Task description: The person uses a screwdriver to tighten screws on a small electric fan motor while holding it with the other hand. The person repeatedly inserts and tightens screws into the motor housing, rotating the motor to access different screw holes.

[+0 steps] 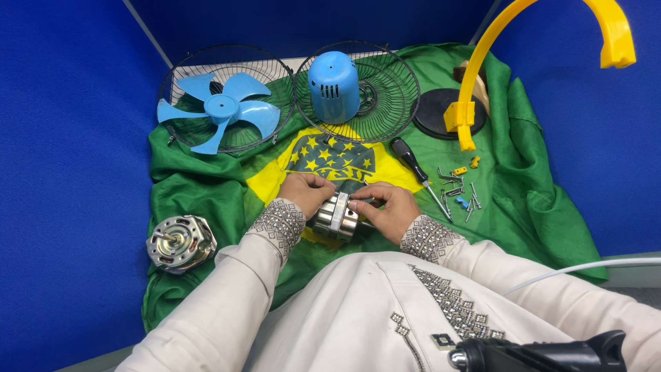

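Observation:
Both my hands hold a small silver metal motor part just above the green and yellow cloth. My left hand grips its left side, fingers curled over the top. My right hand grips its right side, thumb and fingers pressed on the top edge. A black-handled screwdriver lies just beyond my right hand. Several loose screws and small parts lie to the right of it.
A blue fan blade rests in a wire grille at the back left. A blue motor cover sits on a second grille. A silver fan motor lies front left. A black base and yellow stand are back right.

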